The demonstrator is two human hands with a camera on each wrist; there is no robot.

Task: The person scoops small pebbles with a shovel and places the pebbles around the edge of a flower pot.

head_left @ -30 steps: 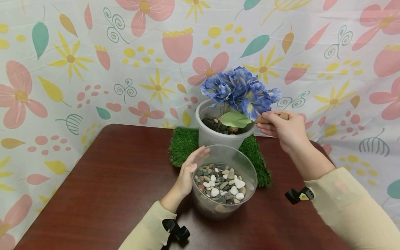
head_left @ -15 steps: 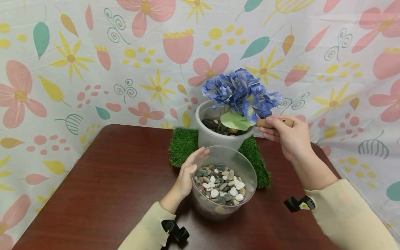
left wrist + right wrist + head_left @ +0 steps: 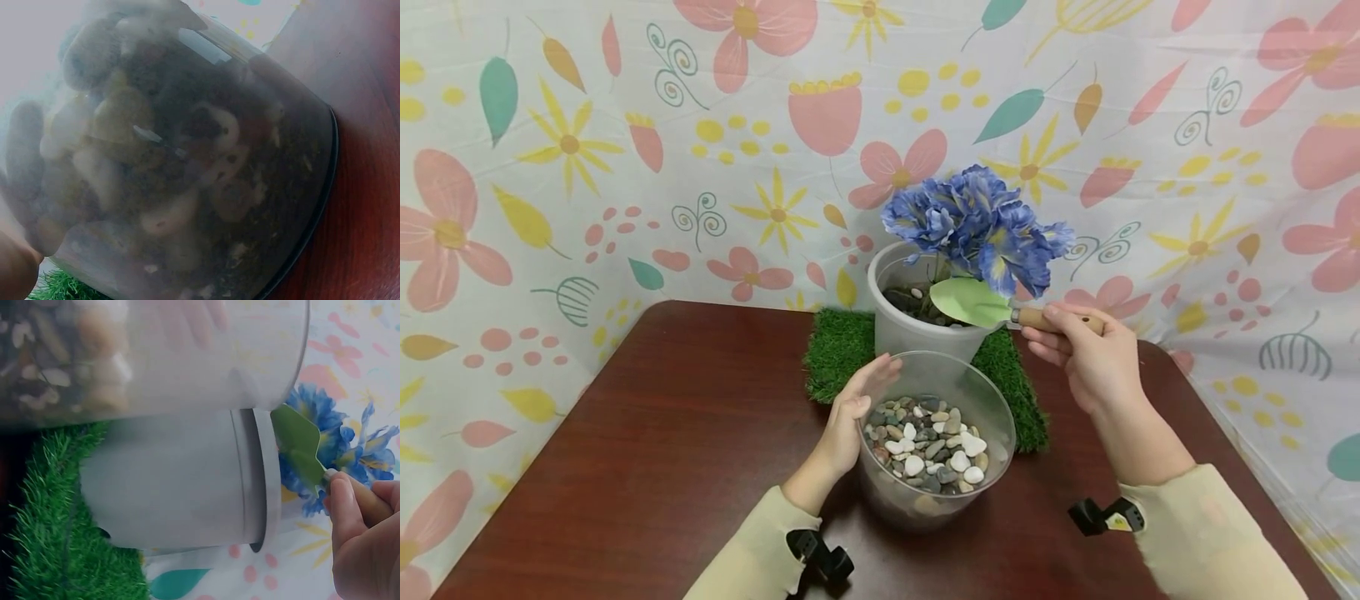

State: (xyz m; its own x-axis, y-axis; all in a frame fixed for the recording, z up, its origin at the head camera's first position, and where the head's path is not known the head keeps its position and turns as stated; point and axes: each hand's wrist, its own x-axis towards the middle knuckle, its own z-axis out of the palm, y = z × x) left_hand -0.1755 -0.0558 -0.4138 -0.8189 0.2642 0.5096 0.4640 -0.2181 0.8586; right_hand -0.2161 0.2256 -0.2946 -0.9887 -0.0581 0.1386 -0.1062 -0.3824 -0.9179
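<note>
My right hand [image 3: 1097,358] grips the wooden handle of a small garden trowel [image 3: 970,302] with a light green blade. The blade points left over the near rim of a white flowerpot [image 3: 917,337], and no stones show on it. Blue artificial flowers [image 3: 977,221] stand in that pot, above dark pebbles. Nearer the head camera is a clear plastic bucket [image 3: 880,496] of mixed pebbles [image 3: 925,446]. Against its left side rests my left hand [image 3: 848,421], fingers extended. Through the bucket wall [image 3: 294,144], the left wrist view shows stones and dark debris.
Under the white pot lies a green artificial grass mat [image 3: 835,354], partly hidden by the bucket. Everything stands on a dark red-brown table [image 3: 700,425]. A flower-printed cloth [image 3: 760,167] hangs right behind the table.
My right hand has moved a little down and toward me with the trowel, and its blade has turned and come lower at the pot's rim. My left hand stays at the bucket.
</note>
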